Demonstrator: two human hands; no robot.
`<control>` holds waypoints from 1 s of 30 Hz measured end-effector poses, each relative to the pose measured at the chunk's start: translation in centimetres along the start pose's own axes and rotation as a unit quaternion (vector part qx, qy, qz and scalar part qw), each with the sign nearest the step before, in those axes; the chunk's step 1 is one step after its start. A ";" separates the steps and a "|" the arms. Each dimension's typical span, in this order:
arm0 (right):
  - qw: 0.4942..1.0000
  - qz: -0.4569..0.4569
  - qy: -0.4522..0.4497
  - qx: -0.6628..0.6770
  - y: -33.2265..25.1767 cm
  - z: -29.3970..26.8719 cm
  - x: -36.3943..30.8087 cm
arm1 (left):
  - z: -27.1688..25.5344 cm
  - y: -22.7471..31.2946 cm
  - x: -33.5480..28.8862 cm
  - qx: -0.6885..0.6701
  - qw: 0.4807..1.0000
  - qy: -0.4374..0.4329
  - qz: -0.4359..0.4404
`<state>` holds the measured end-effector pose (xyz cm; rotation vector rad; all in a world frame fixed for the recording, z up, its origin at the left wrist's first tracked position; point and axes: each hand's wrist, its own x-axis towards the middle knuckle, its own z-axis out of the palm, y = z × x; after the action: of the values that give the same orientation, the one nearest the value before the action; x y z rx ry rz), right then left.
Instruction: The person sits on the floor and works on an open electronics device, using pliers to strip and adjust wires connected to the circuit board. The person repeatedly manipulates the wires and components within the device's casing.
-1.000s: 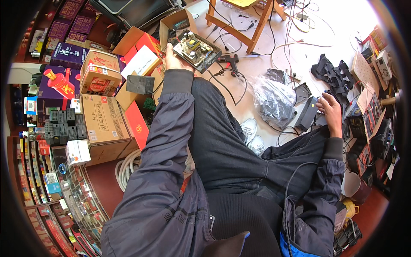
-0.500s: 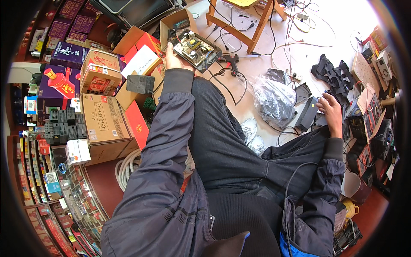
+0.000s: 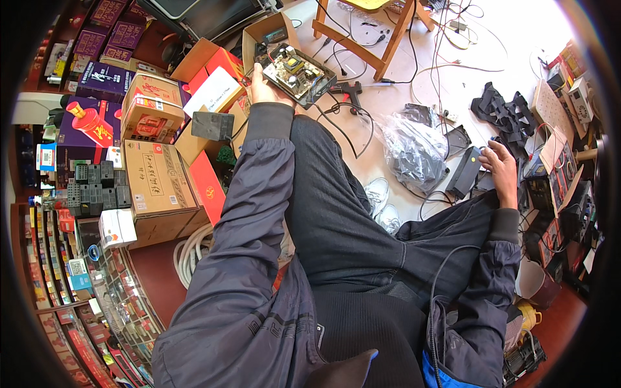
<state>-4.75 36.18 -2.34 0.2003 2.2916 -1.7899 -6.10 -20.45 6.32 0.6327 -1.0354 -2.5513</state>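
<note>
My left hand (image 3: 266, 88) grips an opened black casing by its near left edge. Inside the casing sits a circuit board (image 3: 292, 70) with a yellow-wrapped transformer, capacitors and metal heat sinks. A black cable runs from its right end down to the floor. Over by my right knee, my right hand (image 3: 501, 167) has loosely bent fingers that stand apart, and I make out nothing held in them. Closest to it lies a long black power adapter (image 3: 464, 173). A glue gun (image 3: 350, 94), black with red, lies on the floor to the right of the casing.
Clear plastic bags (image 3: 414, 149) with dark parts lie ahead of my shoes. Black straps (image 3: 504, 110) and many cables spread across the floor. A wooden stool (image 3: 352, 45) stands at the far side. Cardboard boxes (image 3: 162, 178) crowd my left; electronics and boards line the right.
Almost nothing differs. The circuit board in its casing has shifted very slightly, still in my left hand; my right hand stays by the knee.
</note>
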 end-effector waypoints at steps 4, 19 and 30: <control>1.000 0.000 0.000 0.004 0.0 0.0 0.0 | 0.2 0.0 -0.1 0.007 1.000 0.006 0.003; 1.000 0.001 0.000 0.001 0.0 0.0 0.0 | 0.5 0.0 -0.5 0.010 1.000 0.008 0.009; 1.000 0.001 -0.001 0.000 -0.1 0.0 -0.1 | 0.5 0.1 -0.5 0.006 1.000 0.015 -0.003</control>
<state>-4.74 36.15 -2.19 0.2022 2.2893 -1.7887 -5.96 -19.98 6.84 0.6759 -1.0427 -2.5353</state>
